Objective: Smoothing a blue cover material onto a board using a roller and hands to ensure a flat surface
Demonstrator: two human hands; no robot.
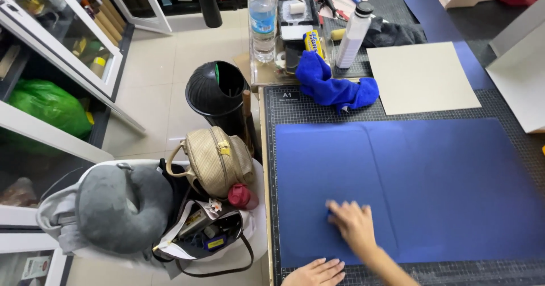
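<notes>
I see the right hand point(353, 223) reaching forward from the lower edge, forearm angled up and left, palm down and fingers spread flat on the large blue sheet point(431, 184). It is blurred, and something small and blue shows at its fingertips; I cannot tell whether it grips that. The left hand point(315, 273) lies released, palm down, fingers together, at the near edge of the cutting mat point(295, 107), just below the sheet's lower left corner. The sheet lies flat over most of the mat on the worktop. A blue cloth point(332, 84) sits crumpled beyond it, beside a beige board point(423, 76).
</notes>
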